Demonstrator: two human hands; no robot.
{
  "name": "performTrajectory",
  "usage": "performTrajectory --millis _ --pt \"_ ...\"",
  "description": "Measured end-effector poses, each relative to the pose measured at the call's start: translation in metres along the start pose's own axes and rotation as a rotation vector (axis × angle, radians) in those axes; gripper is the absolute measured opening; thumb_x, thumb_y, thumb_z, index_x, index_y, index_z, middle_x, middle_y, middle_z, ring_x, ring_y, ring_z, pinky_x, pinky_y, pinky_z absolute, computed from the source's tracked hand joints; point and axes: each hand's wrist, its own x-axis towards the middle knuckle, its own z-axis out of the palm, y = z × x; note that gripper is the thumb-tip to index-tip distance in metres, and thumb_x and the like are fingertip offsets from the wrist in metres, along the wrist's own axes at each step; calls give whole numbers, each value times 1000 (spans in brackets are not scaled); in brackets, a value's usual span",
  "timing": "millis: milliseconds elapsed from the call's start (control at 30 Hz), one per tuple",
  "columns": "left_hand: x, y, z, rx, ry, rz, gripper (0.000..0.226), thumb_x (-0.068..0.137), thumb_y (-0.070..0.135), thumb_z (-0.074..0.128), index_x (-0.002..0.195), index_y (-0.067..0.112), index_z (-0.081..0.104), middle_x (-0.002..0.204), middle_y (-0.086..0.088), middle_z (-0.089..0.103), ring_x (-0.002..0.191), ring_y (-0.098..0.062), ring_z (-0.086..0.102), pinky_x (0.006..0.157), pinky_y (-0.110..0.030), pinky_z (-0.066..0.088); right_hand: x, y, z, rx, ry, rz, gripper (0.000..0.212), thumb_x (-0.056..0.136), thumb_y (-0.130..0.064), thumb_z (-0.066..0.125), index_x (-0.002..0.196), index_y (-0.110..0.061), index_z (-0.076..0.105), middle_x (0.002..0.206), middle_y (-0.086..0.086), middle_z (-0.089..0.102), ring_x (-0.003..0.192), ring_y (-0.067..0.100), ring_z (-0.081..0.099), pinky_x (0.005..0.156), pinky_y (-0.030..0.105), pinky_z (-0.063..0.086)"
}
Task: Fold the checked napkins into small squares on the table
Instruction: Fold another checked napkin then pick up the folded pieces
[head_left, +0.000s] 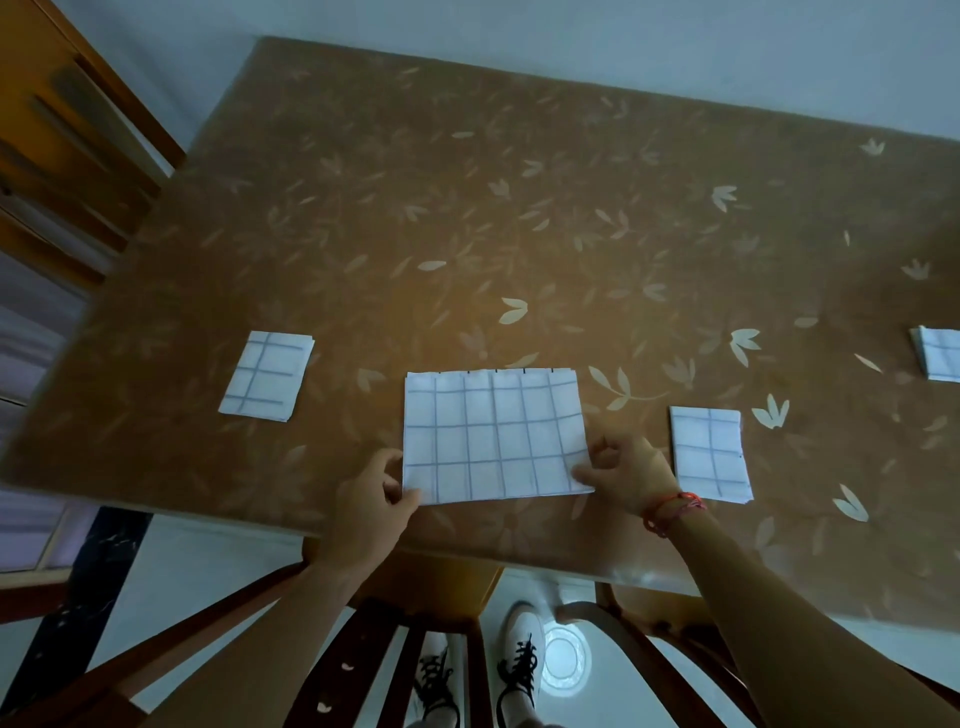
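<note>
A white checked napkin (493, 436), folded into a wide rectangle, lies flat near the table's front edge. My left hand (369, 504) pinches its near left corner. My right hand (626, 470), with a red cord at the wrist, pinches its near right corner. Three smaller folded napkins lie on the table: one at the left (267, 375), one to the right of my right hand (709, 453), and one at the far right (940, 353), cut off by the frame edge.
The brown table (519, 208) has a leaf-patterned cover. Dark wooden chairs (363, 649) stand below its front edge, with my shoes between them. A wooden cabinet (62, 130) stands at the left, a wall behind the table.
</note>
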Motion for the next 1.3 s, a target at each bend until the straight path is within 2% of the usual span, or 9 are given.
performTrajectory --millis 400,567,633,700,767,833,933,1033,1300 --pt "11 -8 10 101 86 72 32 92 25 62 121 15 56 92 6 57 84 -10 55 68 -16 44 5 3 10 -84 96 15 17 81 -33 68 82 -23 54 71 -6 61 75 22 62 64 29 47" --pt "2 -5 15 351 158 462 26 88 21 65 112 11 62 109 -3 59 101 -18 55 79 -21 45 -7 -2 13 -117 211 -33 30 81 -35 66 104 -21 53 88 -4 61 78 21 61 64 33 51" --pt "-8 1 22 376 106 577 24 90 22 60 112 12 63 112 -4 60 104 -18 56 81 -21 48 -16 -10 20 -195 269 -120 34 85 -34 64 114 -19 56 103 1 57 78 19 56 60 28 45" --pt "-19 7 32 409 49 652 28 91 24 54 115 12 61 116 -5 60 110 -19 56 86 -26 52 -28 -20 34 -284 319 -324 35 85 -30 61 117 -14 60 109 5 56 86 21 57 64 30 50" --pt "-28 12 42 460 23 714 34 89 23 57 119 9 59 122 -9 60 116 -23 56 92 -32 53 -43 -27 52 -378 285 -528 43 85 -34 50 119 -10 61 119 11 58 104 27 58 80 39 55" --pt "-33 12 49 527 -8 759 43 88 22 60 127 4 54 131 -15 56 125 -27 52 100 -38 49 -56 -30 73 -502 186 -643 56 87 -42 40 130 -8 51 138 18 50 127 31 49 99 42 49" --pt "-33 7 55 594 -9 720 49 96 25 44 139 2 43 143 -17 47 136 -27 41 111 -40 36 -64 -28 98 -637 136 -711 61 92 -36 33 144 -3 36 150 19 36 141 31 32 111 45 35" --pt "-34 5 57 650 -43 657 54 96 29 31 141 2 41 145 -16 45 137 -25 39 112 -39 28 -64 -26 109 -662 86 -676 62 95 -37 32 146 -2 33 153 18 31 143 30 28 109 48 38" --pt "-41 -15 52 686 -69 502 57 98 36 29 142 2 39 149 -16 39 140 -27 33 109 -47 38 -66 -20 109 -719 14 -581 75 98 -56 25 146 1 30 156 21 22 144 33 22 113 49 31"
